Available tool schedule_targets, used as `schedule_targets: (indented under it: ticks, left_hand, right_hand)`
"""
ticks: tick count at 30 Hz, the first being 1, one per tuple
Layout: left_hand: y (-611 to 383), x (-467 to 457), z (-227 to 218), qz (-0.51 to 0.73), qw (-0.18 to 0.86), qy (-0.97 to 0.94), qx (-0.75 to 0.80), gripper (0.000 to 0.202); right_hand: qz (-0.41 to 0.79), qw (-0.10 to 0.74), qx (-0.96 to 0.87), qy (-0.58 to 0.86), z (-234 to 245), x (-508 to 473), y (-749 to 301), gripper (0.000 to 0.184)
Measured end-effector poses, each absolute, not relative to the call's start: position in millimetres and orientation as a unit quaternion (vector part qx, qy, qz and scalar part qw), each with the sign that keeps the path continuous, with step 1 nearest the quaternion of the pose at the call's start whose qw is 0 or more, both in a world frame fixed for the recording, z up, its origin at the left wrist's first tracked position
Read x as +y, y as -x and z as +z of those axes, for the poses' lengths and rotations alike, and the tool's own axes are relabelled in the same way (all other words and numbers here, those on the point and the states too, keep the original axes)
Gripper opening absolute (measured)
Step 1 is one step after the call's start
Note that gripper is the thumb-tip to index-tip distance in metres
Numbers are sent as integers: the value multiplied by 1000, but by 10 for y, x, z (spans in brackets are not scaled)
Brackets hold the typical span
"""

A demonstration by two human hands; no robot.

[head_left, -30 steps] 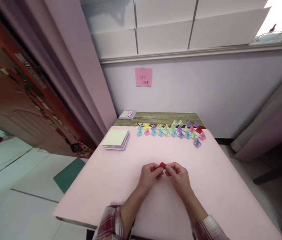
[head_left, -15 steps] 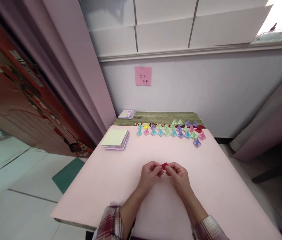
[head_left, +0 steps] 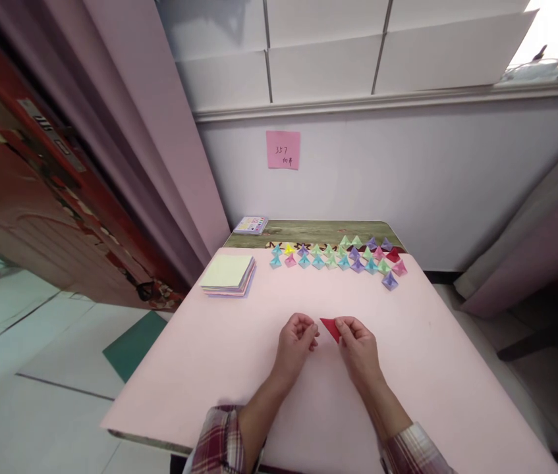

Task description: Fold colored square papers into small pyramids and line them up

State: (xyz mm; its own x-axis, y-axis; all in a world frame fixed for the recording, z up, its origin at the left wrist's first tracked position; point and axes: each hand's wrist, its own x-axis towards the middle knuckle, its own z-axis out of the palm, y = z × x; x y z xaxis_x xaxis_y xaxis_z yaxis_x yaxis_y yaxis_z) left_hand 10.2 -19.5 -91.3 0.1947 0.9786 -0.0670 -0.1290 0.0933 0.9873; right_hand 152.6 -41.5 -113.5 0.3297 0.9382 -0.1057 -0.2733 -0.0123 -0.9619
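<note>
A small folded piece of red paper with a pointed corner is pinched between the thumb and fingers of my right hand. It is held above the pink table top, its point towards the left. Just left of it is my left hand, its fingers curled in and thumb against them. A narrow gap parts that hand from the paper, and nothing shows in its fingers. Beyond both hands stand rows of small folded paper pieces in blue, green, purple, pink, yellow and red.
A stack of square paper sheets, pale yellow on top, lies at the table's left. Behind it, a printed pack rests in the far corner. The pink-covered table meets the wall, where a pink note hangs. A green sheet is on the floor.
My left hand has let go of the red paper and moved slightly left. More of the paper shows as a pointed shape, still in my right hand, which has shifted a little right.
</note>
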Motion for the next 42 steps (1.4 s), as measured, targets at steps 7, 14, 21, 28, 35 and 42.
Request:
schedule_targets:
  ticks: [7, 14, 21, 28, 35, 42]
  left_hand:
    - [-190, -280, -895, 457, 629, -465, 423, 15]
    - [-242, -294, -758, 468, 616, -460, 435, 15]
    - [-214, -246, -682, 455, 621, -447, 457, 14]
    - [-181, -213, -805, 445, 690, -366, 439, 24]
    - [-89, -196, -790, 383, 785, -308, 376, 26]
    - [-72, -198, -763, 372, 781, -347, 363, 28]
  right_hand:
    - [516, 656, -260, 485, -1126, -396, -1524, 30]
    - [547, 661, -233, 458, -1148, -371, -1515, 30]
    - [516, 640, -298, 484, -1120, -388, -1530, 29]
    - [460, 611, -397, 507, -1068, -449, -1510, 21]
    - [571, 609, -352, 424, -1046, -459, -1476, 25]
    - [652, 565, -301, 405, -968, -463, -1462, 38]
